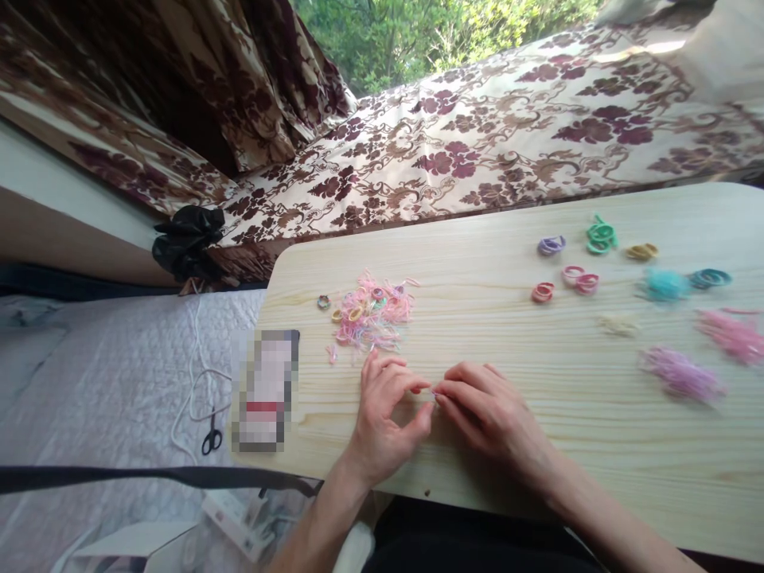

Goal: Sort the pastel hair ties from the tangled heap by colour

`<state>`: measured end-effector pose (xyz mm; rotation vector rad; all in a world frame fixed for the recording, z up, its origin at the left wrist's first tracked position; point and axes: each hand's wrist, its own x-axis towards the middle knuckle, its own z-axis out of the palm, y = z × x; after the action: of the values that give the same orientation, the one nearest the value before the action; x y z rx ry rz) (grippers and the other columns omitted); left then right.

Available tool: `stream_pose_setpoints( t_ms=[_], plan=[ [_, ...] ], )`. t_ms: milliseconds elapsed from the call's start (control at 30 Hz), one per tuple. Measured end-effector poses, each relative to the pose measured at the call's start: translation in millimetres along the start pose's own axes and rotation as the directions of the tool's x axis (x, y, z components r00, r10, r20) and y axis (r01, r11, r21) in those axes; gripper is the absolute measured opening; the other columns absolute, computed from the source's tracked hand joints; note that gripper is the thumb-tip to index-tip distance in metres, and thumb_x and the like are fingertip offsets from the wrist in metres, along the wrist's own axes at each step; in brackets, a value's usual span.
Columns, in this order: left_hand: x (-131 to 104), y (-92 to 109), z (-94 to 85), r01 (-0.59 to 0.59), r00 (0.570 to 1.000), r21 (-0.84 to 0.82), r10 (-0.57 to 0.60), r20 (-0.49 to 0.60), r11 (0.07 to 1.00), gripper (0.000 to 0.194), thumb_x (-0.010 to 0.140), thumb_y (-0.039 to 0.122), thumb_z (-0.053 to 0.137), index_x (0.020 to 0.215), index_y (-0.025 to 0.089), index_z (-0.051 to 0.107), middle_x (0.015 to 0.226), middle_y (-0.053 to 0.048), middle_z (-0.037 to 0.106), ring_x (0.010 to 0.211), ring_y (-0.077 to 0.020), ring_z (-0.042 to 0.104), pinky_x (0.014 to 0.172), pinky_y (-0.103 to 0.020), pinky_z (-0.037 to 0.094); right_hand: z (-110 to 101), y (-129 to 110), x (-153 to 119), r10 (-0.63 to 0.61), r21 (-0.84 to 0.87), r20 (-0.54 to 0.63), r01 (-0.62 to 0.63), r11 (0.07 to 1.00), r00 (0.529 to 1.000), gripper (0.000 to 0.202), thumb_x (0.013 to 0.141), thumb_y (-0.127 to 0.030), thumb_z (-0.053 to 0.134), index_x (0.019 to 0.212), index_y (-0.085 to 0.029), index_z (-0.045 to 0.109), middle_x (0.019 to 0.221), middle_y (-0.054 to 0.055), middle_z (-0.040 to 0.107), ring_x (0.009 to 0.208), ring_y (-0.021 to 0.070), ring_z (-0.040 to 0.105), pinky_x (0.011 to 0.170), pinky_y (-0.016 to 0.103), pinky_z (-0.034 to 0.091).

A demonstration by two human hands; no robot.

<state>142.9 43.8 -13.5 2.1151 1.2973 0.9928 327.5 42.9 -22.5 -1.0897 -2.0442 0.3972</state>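
Observation:
Near the front edge of the wooden table [501, 318], my two hands meet at the fingertips. My right hand [493, 406] pinches a tiny purplish piece [434, 392], too small to make out well. Touching or nearly touching that piece are the fingertips of my left hand [391, 414], whose thumb and index finger curve into an open ring. Just beyond my left hand lies a loose pile of pink and pastel strands [373, 314] with small yellow loops on it. A small dark multicoloured ring [323, 302] sits left of the pile.
Coiled bands in purple [551, 245], green [602, 235], red [543, 292] and blue [710, 278] lie at the back right. Nearer are lilac [684, 376] and pink strand bundles [733, 336]. A blurred-out phone-like object [266, 390] rests at the left edge; black scissors [212, 439] lie beyond it.

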Motion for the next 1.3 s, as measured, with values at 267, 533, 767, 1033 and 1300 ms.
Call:
stream_pose_setpoints(
  t_ms=[267,533,767,1033,1300],
  plan=[
    [-2,1,1.1,-0.005,1.000,0.040,0.005,-0.007,0.999,0.011,0.086,0.017,0.062,0.092,0.026,0.064,0.084,0.000,0.068,0.106,-0.0232,0.058,0.113,-0.052,0.029,1,-1,-1,-0.006,-0.014,0.030,0.007,1.000,1.000,0.015,0.096,-0.017,0.052,0.090,-0.017,0.067,0.083,0.004,0.063,0.073,0.0135,0.055,0.068,0.028,0.039],
    [-2,1,1.0,0.055,0.998,0.033,-0.054,-0.007,0.998,0.012,0.091,0.015,0.057,0.083,0.024,0.059,0.080,0.001,0.066,0.104,-0.0216,0.058,0.114,-0.052,0.026,0,-3,0,0.030,0.014,0.051,-0.031,0.999,0.998,0.015,0.096,-0.017,0.052,0.089,-0.018,0.066,0.084,0.004,0.063,0.074,0.0132,0.056,0.069,0.029,0.040],
    [1,8,-0.3,0.113,0.994,0.049,-0.113,-0.009,0.992,0.013,0.091,0.016,0.055,0.080,0.023,0.057,0.078,0.001,0.064,0.103,-0.0215,0.057,0.113,-0.052,0.026,-2,-4,1,0.079,0.069,0.015,-0.080,0.994,0.997,0.014,0.095,-0.014,0.053,0.091,-0.019,0.066,0.084,0.003,0.064,0.075,0.0131,0.058,0.069,0.029,0.045],
    [2,25,-2.5,0.255,0.965,0.007,-0.255,-0.056,0.967,0.018,0.090,0.020,0.056,0.073,0.022,0.057,0.075,0.000,0.061,0.093,-0.0205,0.057,0.093,-0.040,0.042,-5,-6,0,0.105,0.087,-0.075,-0.098,0.991,0.992,0.012,0.092,-0.019,0.057,0.101,-0.021,0.064,0.094,0.006,0.065,0.084,0.0161,0.064,0.071,0.030,0.054],
    [2,36,-0.3,0.349,0.933,-0.135,-0.357,-0.048,0.928,0.018,0.092,0.025,0.056,0.075,0.022,0.060,0.081,-0.002,0.063,0.091,-0.0187,0.058,0.086,-0.032,0.046,-7,-8,0,0.018,0.034,-0.100,-0.015,0.999,0.995,0.006,0.090,-0.024,0.063,0.094,-0.021,0.062,0.089,0.006,0.066,0.082,0.0165,0.064,0.070,0.031,0.052]
  ],
)
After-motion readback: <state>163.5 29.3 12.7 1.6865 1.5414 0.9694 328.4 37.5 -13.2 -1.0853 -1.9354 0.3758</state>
